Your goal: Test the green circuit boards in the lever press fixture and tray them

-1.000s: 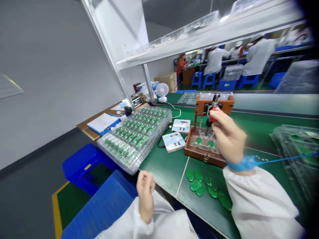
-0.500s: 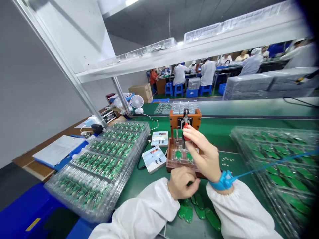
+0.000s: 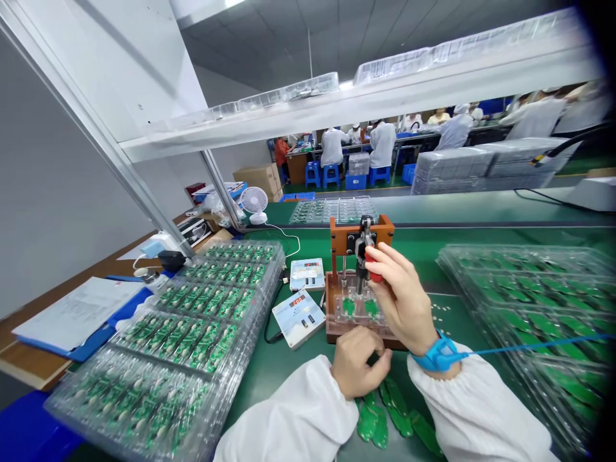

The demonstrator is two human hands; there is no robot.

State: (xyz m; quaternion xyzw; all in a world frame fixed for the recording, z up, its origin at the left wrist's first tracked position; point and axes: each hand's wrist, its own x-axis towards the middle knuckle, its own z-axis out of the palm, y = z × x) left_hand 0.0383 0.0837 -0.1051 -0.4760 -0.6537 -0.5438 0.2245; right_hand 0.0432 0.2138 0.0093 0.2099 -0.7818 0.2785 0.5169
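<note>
My right hand [image 3: 404, 298], with a blue wrist strap [image 3: 439, 353], has its fingers closed round the red handle [image 3: 373, 264] of a toggle clamp [image 3: 364, 240]. The clamp is mounted on an orange-brown test fixture [image 3: 339, 239]. Under its plunger, a clear plate [image 3: 360, 316] has green circuit boards [image 3: 348, 307] beneath it. My left hand [image 3: 359, 362] is curled at the fixture's front edge. Its palm side is hidden, so I cannot see what it holds, if anything. Several loose green boards [image 3: 373, 420] lie on the bench just below it.
Stacked clear trays of boards stand at left [image 3: 212, 321] and right [image 3: 529, 301]. Two white display boxes [image 3: 298, 317] sit left of the fixture. Small pale pieces [image 3: 440, 314] lie to its right. A fan [image 3: 255, 200] is behind; a shelf [image 3: 289, 119] crosses overhead. People work farther back.
The view has shifted a little, so the bench and trays appear displaced. My right hand stays on the red handle, which looks slightly more tilted. My left hand keeps its curled pose at the fixture.
</note>
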